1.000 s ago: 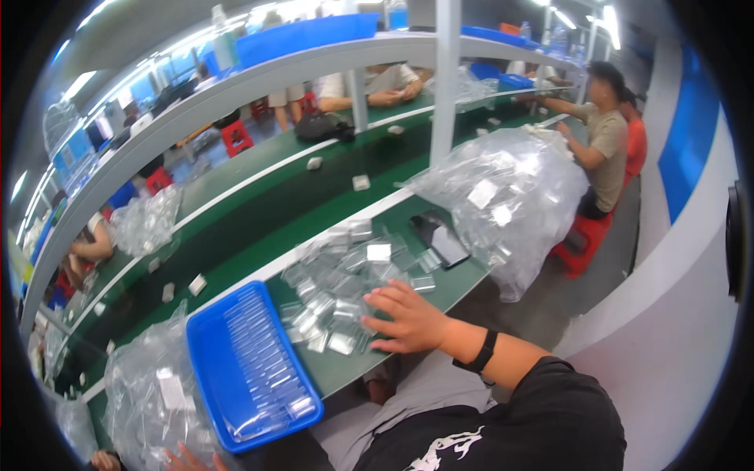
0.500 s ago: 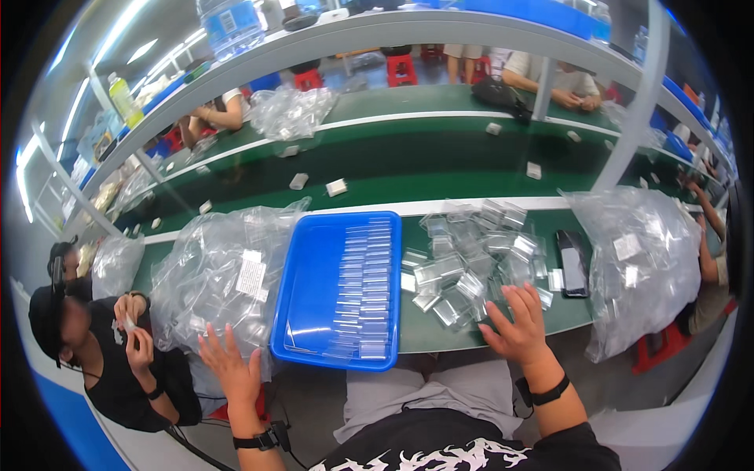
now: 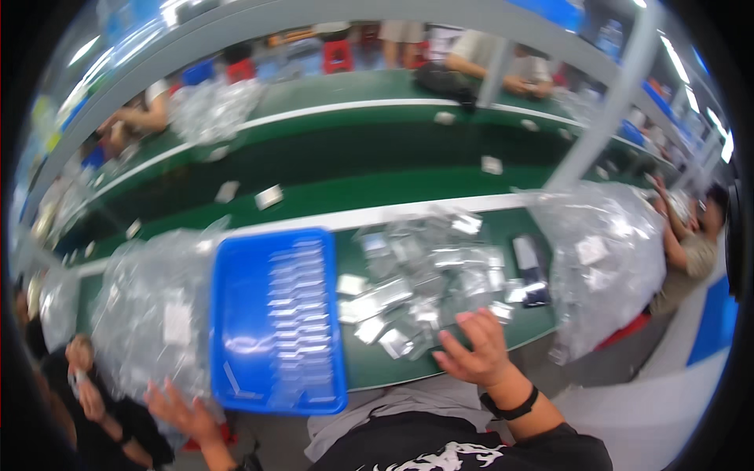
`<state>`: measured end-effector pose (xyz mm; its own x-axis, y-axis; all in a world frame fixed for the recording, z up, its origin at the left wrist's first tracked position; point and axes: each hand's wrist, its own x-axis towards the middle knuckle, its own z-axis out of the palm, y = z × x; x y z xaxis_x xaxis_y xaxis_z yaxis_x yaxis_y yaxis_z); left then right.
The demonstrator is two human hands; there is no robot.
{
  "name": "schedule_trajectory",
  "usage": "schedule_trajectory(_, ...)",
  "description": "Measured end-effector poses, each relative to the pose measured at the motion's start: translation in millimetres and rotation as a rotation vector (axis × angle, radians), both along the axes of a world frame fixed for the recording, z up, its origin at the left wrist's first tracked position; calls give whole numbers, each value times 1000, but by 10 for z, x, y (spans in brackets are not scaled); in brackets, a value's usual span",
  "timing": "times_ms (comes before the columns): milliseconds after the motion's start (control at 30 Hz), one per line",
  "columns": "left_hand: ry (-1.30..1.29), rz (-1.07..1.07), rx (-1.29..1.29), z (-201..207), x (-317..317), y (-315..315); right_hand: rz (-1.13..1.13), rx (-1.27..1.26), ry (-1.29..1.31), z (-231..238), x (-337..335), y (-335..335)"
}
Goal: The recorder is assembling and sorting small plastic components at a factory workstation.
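The tray (image 3: 275,322) is bright blue, with rows of clear, shiny packets inside. The loose small packets (image 3: 424,282) are transparent with silver-grey reflections. The table (image 3: 377,369) surface is dark green with a white edge strip. The big bags (image 3: 609,259) are clear plastic. The wristband (image 3: 510,408) is black.

The view has swung back toward the right. The left hand (image 3: 184,412) has dropped lower, under the blue tray (image 3: 276,322) at 7 o'clock. The right hand (image 3: 473,352) has slid onto the small clear bags (image 3: 420,275).
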<state>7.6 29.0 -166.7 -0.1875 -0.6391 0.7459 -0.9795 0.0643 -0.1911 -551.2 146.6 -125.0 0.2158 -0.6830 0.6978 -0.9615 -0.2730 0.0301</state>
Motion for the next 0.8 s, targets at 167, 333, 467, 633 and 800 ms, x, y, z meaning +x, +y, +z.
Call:
schedule_trajectory(167, 83, 5, -93, -95, 161, 143, -6, 25, -30, 0, 80, -148)
schedule_trajectory(333, -58, 183, 81, -226, 256, 108, -5, 35, -40, 47, 40, -51)
schedule_trajectory(467, 9, 57, -14, -228, 108, 55, -17, 53, -30, 43, 24, -60)
schedule_trajectory(633, 67, 88, -133, -134, 35, 31, -18, 85, -32, 52, 90, -157)
schedule_trajectory(800, 76, -13, -13, -62, -53, 34, -73, 112, 23, -26, 71, -63)
